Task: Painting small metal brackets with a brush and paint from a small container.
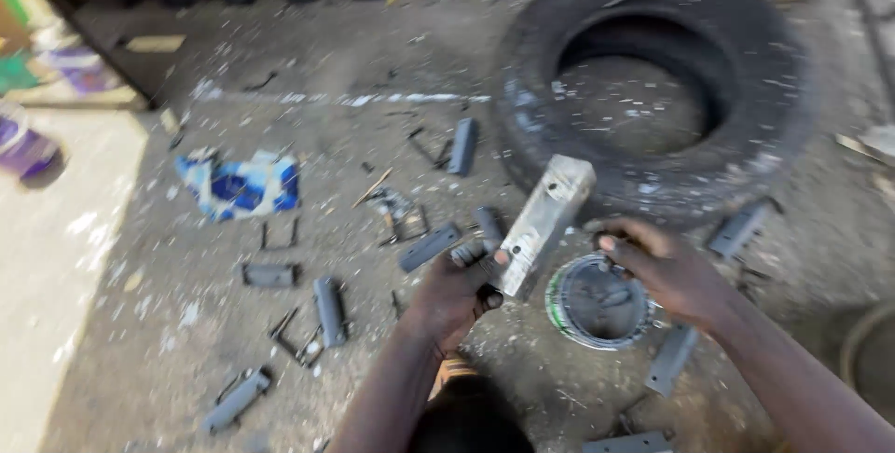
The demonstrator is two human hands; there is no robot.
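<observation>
head view: left hand (pixel 454 290) grips one grey metal bar (pixel 545 223); right hand (pixel 664 271) curled over one round tin (pixel 597 302).

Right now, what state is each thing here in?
Metal bar: tilted, held up in the left hand.
Right hand: fingers curled at the tin's rim.
Tin: open, upright on the ground.
Tyre: lying flat.
Blue cloth: crumpled.
Small metal pieces: scattered flat.
</observation>
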